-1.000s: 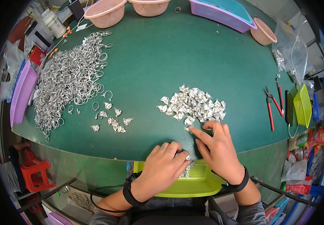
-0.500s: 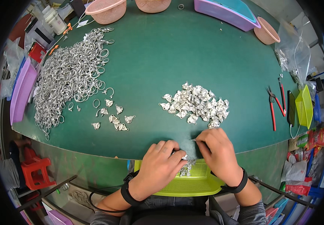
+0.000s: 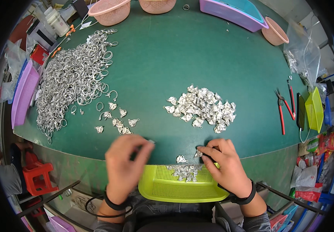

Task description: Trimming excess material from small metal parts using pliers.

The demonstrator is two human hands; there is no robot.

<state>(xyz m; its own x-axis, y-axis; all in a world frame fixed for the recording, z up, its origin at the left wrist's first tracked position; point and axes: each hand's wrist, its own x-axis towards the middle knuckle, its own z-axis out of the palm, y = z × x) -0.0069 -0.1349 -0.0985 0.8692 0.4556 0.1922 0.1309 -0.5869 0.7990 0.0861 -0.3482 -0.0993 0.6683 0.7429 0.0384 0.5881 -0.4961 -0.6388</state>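
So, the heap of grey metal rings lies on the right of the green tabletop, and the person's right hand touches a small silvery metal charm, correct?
Not quite: the head view shows the heap of grey metal rings on the left of the green tabletop. The person's right hand does touch a small silvery metal charm.

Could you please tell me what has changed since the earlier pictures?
The left hand moved left, revealing a silver charm on the table; the right hand drew back from the charm pile, pinching another charm. The ring heap and pliers stayed put.
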